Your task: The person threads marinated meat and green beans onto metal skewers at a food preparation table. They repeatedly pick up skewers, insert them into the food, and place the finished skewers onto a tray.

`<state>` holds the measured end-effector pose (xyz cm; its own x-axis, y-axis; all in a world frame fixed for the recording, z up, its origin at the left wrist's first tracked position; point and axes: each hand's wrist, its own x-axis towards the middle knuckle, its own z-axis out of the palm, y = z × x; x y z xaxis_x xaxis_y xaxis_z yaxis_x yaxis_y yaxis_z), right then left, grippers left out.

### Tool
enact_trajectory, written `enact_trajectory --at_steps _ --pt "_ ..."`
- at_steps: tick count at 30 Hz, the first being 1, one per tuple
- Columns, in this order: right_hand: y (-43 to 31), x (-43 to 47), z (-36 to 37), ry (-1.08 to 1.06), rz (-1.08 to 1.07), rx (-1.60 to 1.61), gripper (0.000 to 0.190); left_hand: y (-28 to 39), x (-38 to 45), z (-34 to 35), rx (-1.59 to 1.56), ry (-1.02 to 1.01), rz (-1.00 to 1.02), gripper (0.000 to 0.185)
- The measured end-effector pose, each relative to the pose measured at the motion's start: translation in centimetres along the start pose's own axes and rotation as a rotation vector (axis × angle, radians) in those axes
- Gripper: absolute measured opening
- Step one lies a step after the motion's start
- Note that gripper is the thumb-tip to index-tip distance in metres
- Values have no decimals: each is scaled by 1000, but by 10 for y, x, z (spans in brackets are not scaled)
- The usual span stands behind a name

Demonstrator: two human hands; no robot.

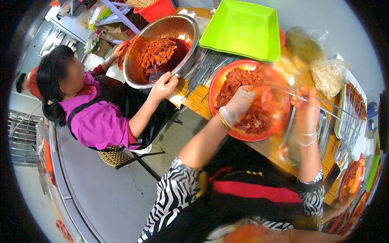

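A red plastic basin (216, 79) of red marinated meat (243, 79) sits before me on the wooden table. My left hand (244, 100), in a clear plastic glove, is over the meat with its fingers curled; blur and red stain hide whether a piece is in them. Also gloved, my right hand (305, 101) grips thin metal skewers (331, 113) to the right of the basin. Their left ends reach over the basin close to my left fingers. Below my right hand a metal tray (288, 145) lies partly hidden and blurred.
Bright green trays (240, 29) rest beyond the basin, beside loose metal skewers (206, 68). At left a seated person (97, 112) holds a steel bowl (194, 33) of red strips. Filled skewers (355, 100) lie on trays at right, near a bag of pale pieces (328, 76).
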<state>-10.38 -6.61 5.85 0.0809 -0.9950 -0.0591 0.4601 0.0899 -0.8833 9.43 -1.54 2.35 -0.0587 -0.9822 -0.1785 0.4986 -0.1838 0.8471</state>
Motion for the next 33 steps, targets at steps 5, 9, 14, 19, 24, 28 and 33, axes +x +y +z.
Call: enact_trajectory --at_steps 5,9,14,19,24,28,33 --pt "0 -9 -3 -6 -11 -83 38 -16 14 -14 -211 -4 5 36" --pt "-2 -16 0 77 17 -182 42 9 -1 17 -309 -52 10 35" --pt "3 -7 -18 -19 90 -135 41 -9 11 11 -79 39 40 20" --pt "0 -17 -20 0 97 -130 42 -4 10 21 -37 39 107 16" --pt "-9 -36 -13 60 42 -247 42 -14 10 7 8 137 70 16" --pt "-15 -49 -38 132 -42 -271 44 -21 24 4 -119 59 25 20" --pt "-28 -80 -52 -89 -390 -582 31 2 10 -1 350 -43 162 37"
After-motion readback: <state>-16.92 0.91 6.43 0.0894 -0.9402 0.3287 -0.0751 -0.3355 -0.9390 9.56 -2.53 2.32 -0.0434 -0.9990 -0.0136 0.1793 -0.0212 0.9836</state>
